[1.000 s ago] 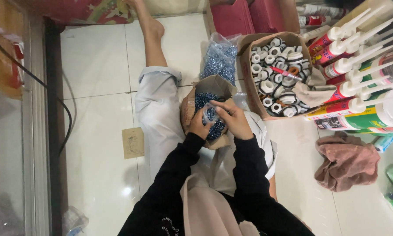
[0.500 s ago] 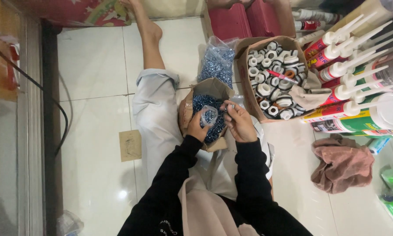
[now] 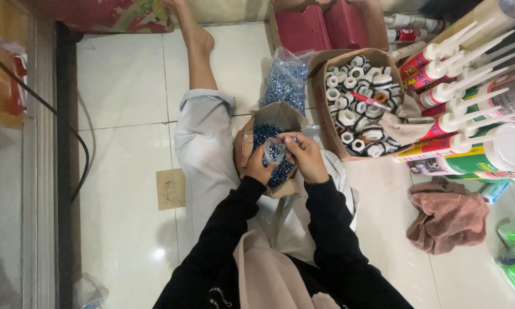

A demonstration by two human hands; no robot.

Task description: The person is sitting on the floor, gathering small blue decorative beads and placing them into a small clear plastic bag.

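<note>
While held over the brown paper bag of small metal screws in the lap, a small clear plastic pouch is pinched by left hand and right hand. Pouch judged thin, limp, slippery; best gripped at the rim.

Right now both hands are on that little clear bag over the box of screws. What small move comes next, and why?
Probably spread the bag's mouth wider. The left hand and right hand both pinch the small clear bag, which already shows a few screws inside and sits directly above the open cardboard box of screws in the lap. A wider opening would let more go in without spilling.
</note>
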